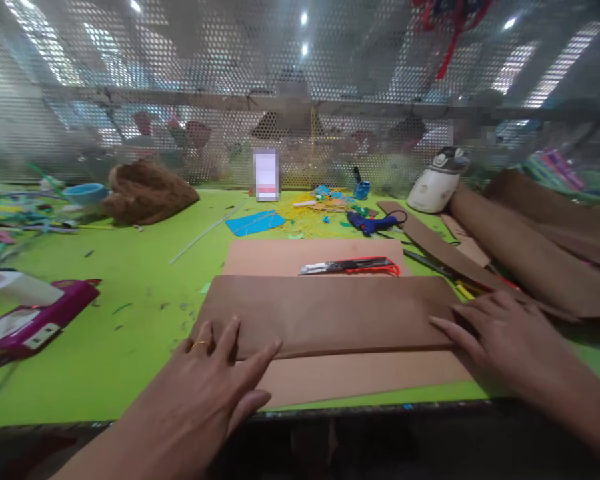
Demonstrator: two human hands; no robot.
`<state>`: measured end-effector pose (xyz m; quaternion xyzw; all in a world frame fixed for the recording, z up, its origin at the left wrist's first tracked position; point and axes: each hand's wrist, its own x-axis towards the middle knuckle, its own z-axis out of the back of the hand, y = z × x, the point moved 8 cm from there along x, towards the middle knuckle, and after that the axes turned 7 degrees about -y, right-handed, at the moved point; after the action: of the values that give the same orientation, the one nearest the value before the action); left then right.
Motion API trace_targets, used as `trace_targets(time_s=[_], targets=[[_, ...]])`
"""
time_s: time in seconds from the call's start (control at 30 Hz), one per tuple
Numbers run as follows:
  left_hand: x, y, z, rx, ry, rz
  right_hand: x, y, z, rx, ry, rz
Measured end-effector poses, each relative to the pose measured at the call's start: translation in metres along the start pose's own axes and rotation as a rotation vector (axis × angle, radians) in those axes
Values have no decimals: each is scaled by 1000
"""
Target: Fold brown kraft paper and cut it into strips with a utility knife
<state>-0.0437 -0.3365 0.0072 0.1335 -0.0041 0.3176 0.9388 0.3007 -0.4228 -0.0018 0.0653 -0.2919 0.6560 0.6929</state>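
Note:
A folded brown sheet (330,310) lies across a paler tan sheet (360,377) near the table's front edge. My left hand (215,373), a ring on one finger, rests with spread fingers on the brown sheet's left end. At its right end my right hand (505,337) touches the sheet, fingers apart and partly hidden behind the hand. Neither hand grips anything. Just beyond the brown sheet, a box cutter (350,266) with a red edge lies on the tan sheet.
A blue glue gun (373,223), yellow scraps (313,217) and a blue piece (255,223) lie behind. Brown rolls (525,247) and a white bottle (433,187) stand right. Left are a magenta power strip (65,313) and brown bundle (147,192). Mesh (205,67) rises behind.

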Motion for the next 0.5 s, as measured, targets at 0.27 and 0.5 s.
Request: trace_targets(time_s=[0.27, 0.5], targets=[[0, 0, 7, -35, 71, 10, 31, 151, 71, 456, -86, 269], [-3, -1, 0, -59, 90, 13, 28, 223, 70, 703, 125, 431]])
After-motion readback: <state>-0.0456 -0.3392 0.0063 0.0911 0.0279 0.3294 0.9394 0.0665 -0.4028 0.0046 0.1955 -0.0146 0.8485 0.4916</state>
